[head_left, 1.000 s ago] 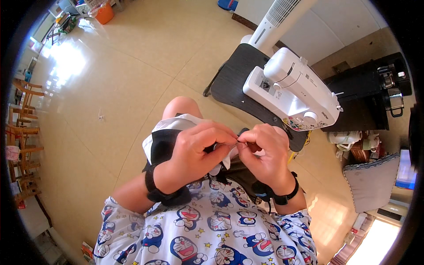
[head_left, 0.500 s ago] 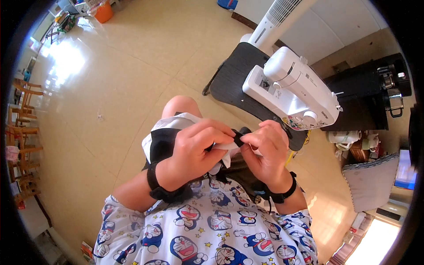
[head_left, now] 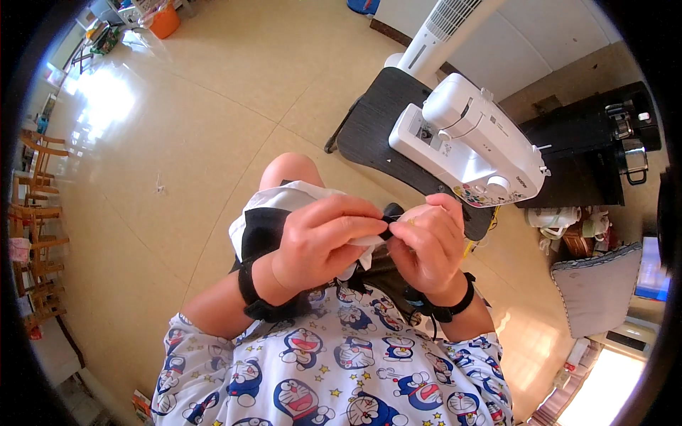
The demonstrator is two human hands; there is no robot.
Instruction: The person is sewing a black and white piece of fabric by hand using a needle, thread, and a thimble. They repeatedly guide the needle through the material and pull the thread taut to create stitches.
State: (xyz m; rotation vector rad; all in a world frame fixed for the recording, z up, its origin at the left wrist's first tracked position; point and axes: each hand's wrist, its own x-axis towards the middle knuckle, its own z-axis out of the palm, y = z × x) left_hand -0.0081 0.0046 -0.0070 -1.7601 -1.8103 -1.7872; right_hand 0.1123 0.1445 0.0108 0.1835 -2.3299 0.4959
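Observation:
A black-and-white piece of cloth [head_left: 264,228] lies over my lap, its gathered edge raised between my hands. My left hand [head_left: 323,238] pinches that edge between thumb and fingers, with white fabric showing beneath the fingers and a black part at the tips. Close against it, my right hand [head_left: 428,245] is closed, thumb and forefinger pressed together at the black part. A thin pale line, like a needle or thread, shows by the right fingertips, too fine to make out. Both wrists wear black bands.
A white sewing machine [head_left: 479,142] stands on a small black table [head_left: 380,117] ahead to the right, beside a white tower fan [head_left: 444,35]. Further right are a black cabinet [head_left: 572,163] and a grey padded chair [head_left: 597,291]. Wooden chairs [head_left: 39,206] line the far left.
My left fingers have shifted slightly right along the cloth edge, nearer the right fingertips. My right hand has turned a little, its fingers more curled. The thin pale line now shows.

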